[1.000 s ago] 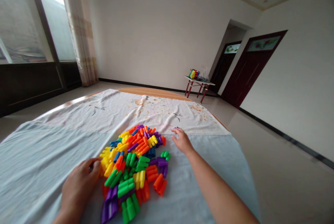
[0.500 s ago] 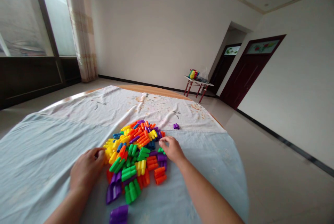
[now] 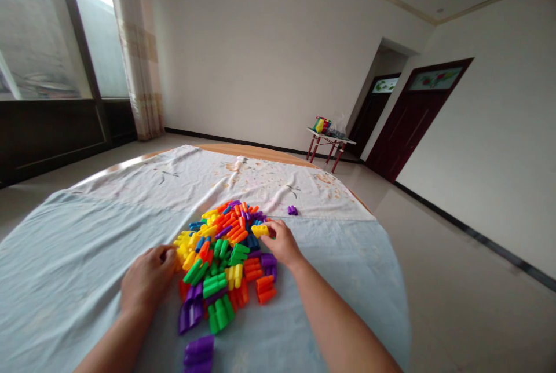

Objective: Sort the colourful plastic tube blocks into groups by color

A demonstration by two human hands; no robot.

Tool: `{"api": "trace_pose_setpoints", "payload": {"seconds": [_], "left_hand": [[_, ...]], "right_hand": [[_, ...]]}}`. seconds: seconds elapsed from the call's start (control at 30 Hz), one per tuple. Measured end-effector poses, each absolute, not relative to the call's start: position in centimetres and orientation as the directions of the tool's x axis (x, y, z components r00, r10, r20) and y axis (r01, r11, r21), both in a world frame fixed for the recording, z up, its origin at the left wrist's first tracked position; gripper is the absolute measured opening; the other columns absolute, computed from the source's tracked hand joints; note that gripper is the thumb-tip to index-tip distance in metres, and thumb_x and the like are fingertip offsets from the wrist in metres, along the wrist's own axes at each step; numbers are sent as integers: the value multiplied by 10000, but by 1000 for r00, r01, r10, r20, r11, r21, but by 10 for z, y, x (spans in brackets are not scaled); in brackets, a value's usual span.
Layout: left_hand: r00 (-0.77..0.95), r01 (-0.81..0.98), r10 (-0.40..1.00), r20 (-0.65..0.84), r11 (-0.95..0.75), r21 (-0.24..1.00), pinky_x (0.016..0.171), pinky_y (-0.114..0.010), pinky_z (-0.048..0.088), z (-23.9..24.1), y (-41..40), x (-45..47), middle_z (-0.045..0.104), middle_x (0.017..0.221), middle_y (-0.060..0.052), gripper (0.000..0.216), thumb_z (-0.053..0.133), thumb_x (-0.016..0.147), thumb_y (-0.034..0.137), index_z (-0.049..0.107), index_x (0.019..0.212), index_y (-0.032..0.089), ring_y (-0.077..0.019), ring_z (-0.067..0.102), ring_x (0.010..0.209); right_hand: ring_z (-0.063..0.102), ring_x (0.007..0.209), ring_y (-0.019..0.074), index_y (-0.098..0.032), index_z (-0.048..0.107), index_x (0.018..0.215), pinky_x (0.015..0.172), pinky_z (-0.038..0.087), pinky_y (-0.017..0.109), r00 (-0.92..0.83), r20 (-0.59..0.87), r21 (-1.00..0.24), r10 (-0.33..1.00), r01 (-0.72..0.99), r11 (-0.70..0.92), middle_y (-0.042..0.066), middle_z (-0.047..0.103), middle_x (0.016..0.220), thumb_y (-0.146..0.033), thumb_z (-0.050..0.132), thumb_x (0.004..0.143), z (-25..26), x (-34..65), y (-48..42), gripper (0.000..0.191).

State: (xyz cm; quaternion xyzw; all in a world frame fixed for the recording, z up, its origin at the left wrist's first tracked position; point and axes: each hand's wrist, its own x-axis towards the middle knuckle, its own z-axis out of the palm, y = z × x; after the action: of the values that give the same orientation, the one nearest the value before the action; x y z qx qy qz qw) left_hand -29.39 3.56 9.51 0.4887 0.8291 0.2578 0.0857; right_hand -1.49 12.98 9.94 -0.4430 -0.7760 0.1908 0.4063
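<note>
On the left, left hand [image 3: 147, 277] knuckles-up on the cloth-covered desk [image 3: 78, 234], fingers curled in against the yellow near-left edge of the pile of blocks [image 3: 221, 257]; cannot tell whether holding anything inside that curl. In the middle, the pile itself, many colours, spread between both hands, with a loose purple block [image 3: 198, 353] nearer the body, just apart from the heap. To the right, right hand [image 3: 282, 244] at the pile's far-right edge, fingertips pinched narrow on a yellow block [image 3: 259, 230], seemingly lifted just clear of the heap. Directly leftward of that hand, long axis roughly across the view, pointing back over the pile; held by the right hand, well apart from the left. Farther right and beyond, a small purple piece [image 3: 292, 210] alone on the cloth, near the right hand but untouched. Against half a second ago: right hand then lower on the pile's edge with no yellow block in its fingertips, now farther out and closed on one; left hand scarcely shifted.
</note>
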Motion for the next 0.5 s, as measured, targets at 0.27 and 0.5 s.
{"api": "trace_pose_setpoints", "payload": {"seconds": [0.27, 0.5], "left_hand": [[-509, 768, 858, 71, 415, 488, 672, -309, 397, 92, 40, -297, 622, 1095, -102, 472, 257, 825, 436, 617, 1026, 206, -267, 561, 959], [-513, 772, 857, 46, 438, 461, 689, -313, 399, 88, 43, -299, 601, 1138, -88, 501, 221, 824, 465, 589, 1065, 224, -265, 552, 985]], "right_hand": [[601, 727, 155, -195, 667, 934, 688, 505, 277, -66, 487, -741, 871, 497, 452, 53, 632, 901, -179, 545, 735, 81, 61, 120, 234], [627, 879, 202, -183, 621, 974, 797, 506, 333, 114, 397, -858, 911, 399, 324, 67, 668, 958, -252, 532, 752, 53, 81, 132, 250]]}}
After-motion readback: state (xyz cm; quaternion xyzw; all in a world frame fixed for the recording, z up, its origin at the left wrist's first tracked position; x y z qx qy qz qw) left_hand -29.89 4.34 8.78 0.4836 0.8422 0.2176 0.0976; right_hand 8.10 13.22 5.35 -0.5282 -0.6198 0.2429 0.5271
